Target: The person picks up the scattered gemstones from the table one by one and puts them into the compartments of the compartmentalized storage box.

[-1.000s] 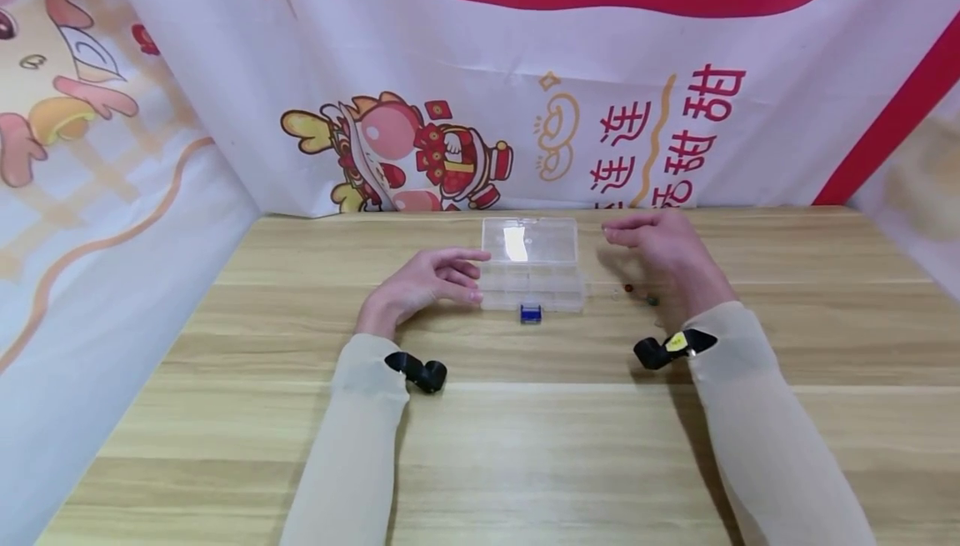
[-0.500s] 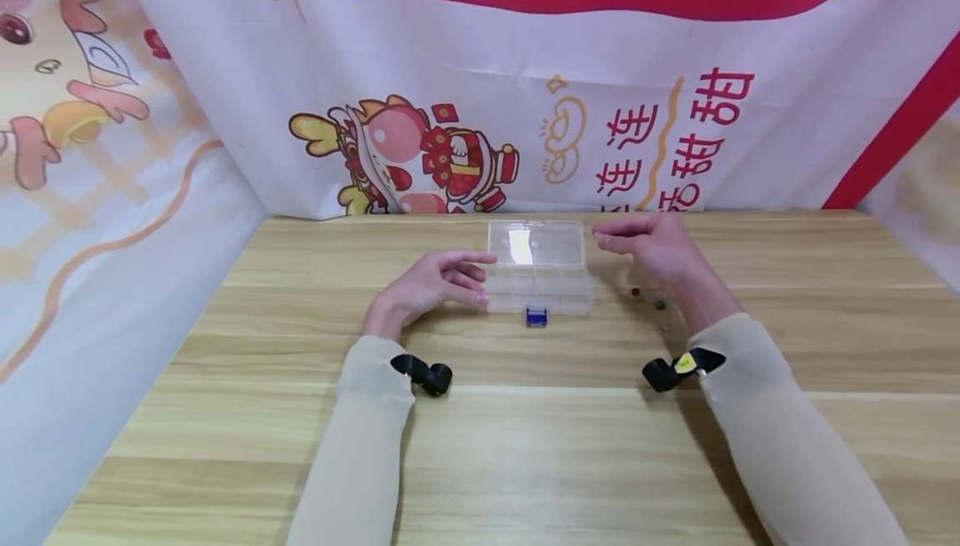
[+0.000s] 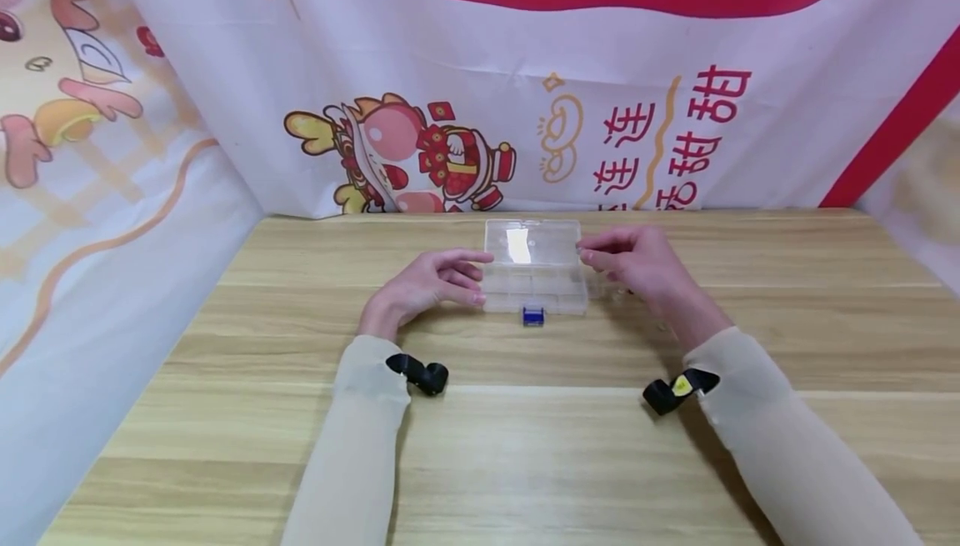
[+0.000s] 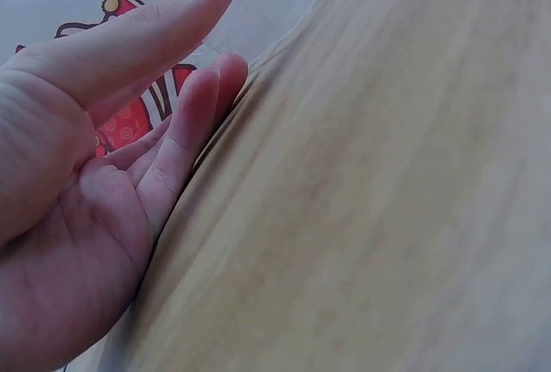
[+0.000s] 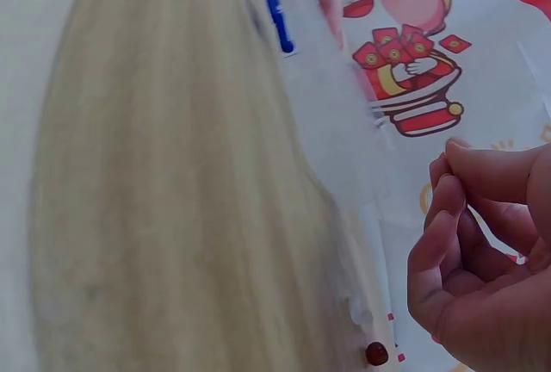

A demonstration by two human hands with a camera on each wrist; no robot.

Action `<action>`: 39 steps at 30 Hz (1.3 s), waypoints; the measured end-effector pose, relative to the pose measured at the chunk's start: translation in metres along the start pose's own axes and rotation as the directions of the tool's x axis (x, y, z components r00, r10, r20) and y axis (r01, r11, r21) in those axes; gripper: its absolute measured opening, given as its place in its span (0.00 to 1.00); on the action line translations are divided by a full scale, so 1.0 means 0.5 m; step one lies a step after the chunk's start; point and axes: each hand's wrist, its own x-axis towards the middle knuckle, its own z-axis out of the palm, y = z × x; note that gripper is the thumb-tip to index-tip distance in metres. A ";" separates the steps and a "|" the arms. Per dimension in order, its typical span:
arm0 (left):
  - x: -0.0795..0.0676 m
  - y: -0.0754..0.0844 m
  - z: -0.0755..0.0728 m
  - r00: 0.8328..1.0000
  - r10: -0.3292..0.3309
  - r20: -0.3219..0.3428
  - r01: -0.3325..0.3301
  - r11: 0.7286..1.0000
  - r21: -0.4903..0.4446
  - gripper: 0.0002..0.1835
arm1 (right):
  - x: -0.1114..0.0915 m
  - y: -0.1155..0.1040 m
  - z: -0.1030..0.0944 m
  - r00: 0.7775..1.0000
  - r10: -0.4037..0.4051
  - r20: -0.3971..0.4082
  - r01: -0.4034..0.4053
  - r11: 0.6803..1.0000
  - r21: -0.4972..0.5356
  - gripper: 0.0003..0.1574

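Note:
A clear plastic compartment box [image 3: 567, 304] lies on the table with its lid [image 3: 551, 237] raised at the back and a blue latch [image 3: 533, 316] at its front. At its left side is my left hand [image 3: 416, 289], fingers loosely bent and apart, with index finger and thumb right at the box's edge. My right hand [image 3: 648, 267] is over the box's right end near the lid, thumb and index finger pinched together on a tiny bead-like piece, mostly hidden by the fingertips. A dark red bead [image 5: 376, 353] lies to the right of the box, below this hand.
Small clear pieces [image 5: 357, 310] lie beside the red bead. The wooden table [image 3: 517, 454] ends at a white printed cloth [image 3: 450, 46] hanging behind the box. Another cloth [image 3: 142, 221] hangs along the left.
My right hand has moved left and toward the box, from right of the lid to its right edge, covering most of the loose beads in the head view. My left hand stays at the box.

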 end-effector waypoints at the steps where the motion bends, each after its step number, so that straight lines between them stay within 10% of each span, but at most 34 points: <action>1: 0.000 -0.001 0.000 1.000 -0.001 0.000 0.001 1.000 -0.006 0.35 | 0.000 0.001 0.002 1.000 0.002 -0.001 -0.002 1.000 -0.004 0.22; 39: 0.006 0.000 -0.002 1.000 0.012 0.006 -0.012 1.000 0.009 0.34 | 0.004 0.015 -0.012 0.999 -0.044 0.019 0.047 0.976 -0.212 0.16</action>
